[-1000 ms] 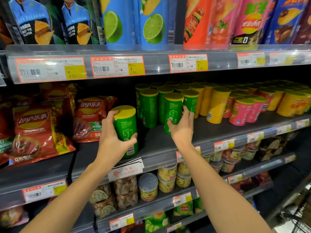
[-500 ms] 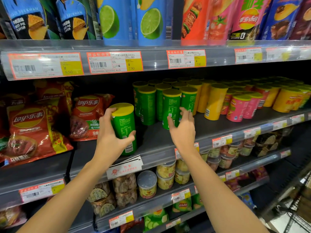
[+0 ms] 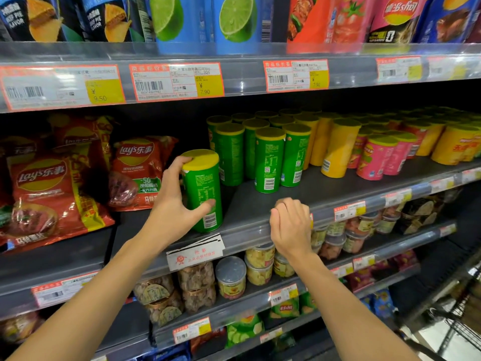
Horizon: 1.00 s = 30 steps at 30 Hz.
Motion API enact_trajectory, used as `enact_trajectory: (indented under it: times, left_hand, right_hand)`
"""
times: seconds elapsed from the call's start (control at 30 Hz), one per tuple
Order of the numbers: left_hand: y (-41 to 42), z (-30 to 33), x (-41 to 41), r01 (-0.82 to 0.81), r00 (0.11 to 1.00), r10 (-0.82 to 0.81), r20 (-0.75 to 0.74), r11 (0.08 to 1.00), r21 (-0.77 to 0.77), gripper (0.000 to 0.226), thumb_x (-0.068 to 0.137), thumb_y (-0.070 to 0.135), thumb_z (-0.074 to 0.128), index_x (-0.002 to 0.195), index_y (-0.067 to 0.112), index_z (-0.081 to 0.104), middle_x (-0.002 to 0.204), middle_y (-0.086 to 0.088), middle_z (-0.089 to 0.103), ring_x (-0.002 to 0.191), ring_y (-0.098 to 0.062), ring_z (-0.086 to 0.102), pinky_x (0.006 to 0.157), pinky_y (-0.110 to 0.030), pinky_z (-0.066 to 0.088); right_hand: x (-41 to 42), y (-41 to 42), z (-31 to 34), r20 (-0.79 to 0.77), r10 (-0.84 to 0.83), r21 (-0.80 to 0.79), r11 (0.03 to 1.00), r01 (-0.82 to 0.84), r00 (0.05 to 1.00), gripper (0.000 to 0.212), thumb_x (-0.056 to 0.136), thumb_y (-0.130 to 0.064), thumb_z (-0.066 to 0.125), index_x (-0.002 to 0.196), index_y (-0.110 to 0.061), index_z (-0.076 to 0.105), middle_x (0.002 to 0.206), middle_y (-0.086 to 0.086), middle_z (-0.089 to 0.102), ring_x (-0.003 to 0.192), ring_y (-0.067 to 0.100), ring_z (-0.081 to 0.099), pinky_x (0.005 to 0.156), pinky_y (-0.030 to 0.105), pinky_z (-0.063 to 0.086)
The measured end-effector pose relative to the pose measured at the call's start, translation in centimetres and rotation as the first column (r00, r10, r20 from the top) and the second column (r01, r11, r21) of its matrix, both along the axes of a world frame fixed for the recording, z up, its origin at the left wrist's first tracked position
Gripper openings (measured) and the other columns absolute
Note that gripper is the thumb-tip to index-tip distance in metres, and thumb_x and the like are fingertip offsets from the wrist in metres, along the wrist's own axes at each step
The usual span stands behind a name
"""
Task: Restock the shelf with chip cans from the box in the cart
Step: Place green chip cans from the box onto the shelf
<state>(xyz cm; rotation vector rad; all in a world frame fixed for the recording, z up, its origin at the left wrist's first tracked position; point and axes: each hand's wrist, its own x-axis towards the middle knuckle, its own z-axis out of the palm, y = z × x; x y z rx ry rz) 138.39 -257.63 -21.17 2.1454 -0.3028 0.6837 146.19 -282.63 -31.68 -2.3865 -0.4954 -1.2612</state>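
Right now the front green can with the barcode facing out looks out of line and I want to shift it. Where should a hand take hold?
Grip the green can round its mid-body, coming from the front over the shelf edge. It stands upright with neighbouring green cans close at both sides and behind, so only the front face is open; the free right hand is probably nearest.

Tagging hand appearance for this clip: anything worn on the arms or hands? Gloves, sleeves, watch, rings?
Nothing worn that shows. Left hand and right hand are bare, no gloves, and no rings visible. Both forearms are bare to the frame edge: no sleeves, watch, bands or markings in view.
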Motion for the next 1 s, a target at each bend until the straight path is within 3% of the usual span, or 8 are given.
enact_trajectory:
  times: [0.13, 0.3, 0.43, 0.57, 0.8, 1.0]
  left_hand:
    - [-1.5, 0.2, 2.0, 0.003, 1.0, -0.005, -0.03, 0.999, -0.043, 0.086, 0.073, 0.024, 0.084, 0.129, 0.055, 0.027, 0.133, 0.001, 0.043, 0.119, -0.014, 0.048, 0.098, -0.045, 0.049]
    - [-3.7, 0.4, 5.3, -0.015, 0.999, 0.015, -0.05, 1.0, -0.001, 0.088, 0.074, 0.019, 0.084, 0.141, 0.032, 0.029, 0.136, -0.004, 0.041, 0.12, -0.009, 0.04, 0.1, -0.029, 0.037]
    - [-4.5, 0.3, 7.2, 0.023, 0.999, -0.023, -0.048, 1.0, -0.006, 0.091, 0.075, 0.017, 0.083, 0.144, 0.029, 0.026, 0.136, -0.005, 0.046, 0.117, -0.012, 0.049, 0.099, -0.03, 0.043]
    - [-4.8, 0.3, 8.3, 0.053, 0.998, -0.053, -0.025, 0.998, 0.02, 0.09, 0.076, 0.02, 0.083, 0.146, 0.025, 0.027, 0.134, 0.001, 0.052, 0.113, -0.005, 0.053, 0.094, -0.022, 0.042]
    - [-5.1, 0.1, 9.9, 0.063, 0.998, -0.062, -0.022, 0.997, 0.045, 0.09, 0.077, 0.024, 0.083, 0.148, 0.025, 0.026, 0.142, -0.002, 0.05, 0.125, -0.014, 0.052, 0.104, -0.03, 0.043]
    - [-5.2, 0.0, 10.5, 0.025, 0.999, -0.023, -0.023, 0.996, 0.088, 0.097, 0.077, 0.028, 0.083, 0.152, 0.026, 0.022, 0.148, -0.002, 0.045, 0.133, -0.017, 0.046, 0.11, -0.034, 0.039]
  right_hand:
    - [0.0, 0.1, -0.3, 0.019, -0.007, 0.01, 1.0, 0.006, 1.0, 0.041, 0.103, -0.025, 0.031, 0.081, -0.007, 0.06, 0.087, 0.008, 0.06, 0.075, 0.03, 0.052, 0.071, 0.042, 0.036]
    - [0.0, 0.2, -0.5, 0.031, -0.007, 0.014, 1.0, 0.007, 0.999, 0.047, 0.105, -0.028, 0.026, 0.08, -0.006, 0.06, 0.087, 0.009, 0.06, 0.074, 0.031, 0.052, 0.071, 0.042, 0.036]
    - [0.0, 0.3, -0.4, 0.029, -0.016, 0.004, 1.0, 0.016, 0.999, 0.038, 0.101, -0.024, 0.033, 0.081, -0.006, 0.06, 0.087, 0.009, 0.06, 0.074, 0.03, 0.051, 0.071, 0.042, 0.036]
    - [0.0, 0.3, -0.4, 0.013, -0.022, -0.003, 1.0, 0.022, 1.0, 0.038, 0.101, -0.025, 0.033, 0.08, -0.007, 0.059, 0.088, 0.009, 0.06, 0.075, 0.03, 0.051, 0.071, 0.041, 0.036]
    - [0.0, 0.5, -0.6, 0.004, -0.048, -0.01, 0.999, 0.048, 0.999, 0.043, 0.103, -0.027, 0.028, 0.081, -0.007, 0.058, 0.091, 0.011, 0.06, 0.076, 0.031, 0.052, 0.073, 0.044, 0.039]
    - [-0.1, 0.6, -0.7, 0.01, -0.062, -0.01, 0.998, 0.062, 0.998, 0.035, 0.101, -0.023, 0.034, 0.081, -0.007, 0.057, 0.09, 0.011, 0.06, 0.076, 0.03, 0.051, 0.073, 0.044, 0.039]
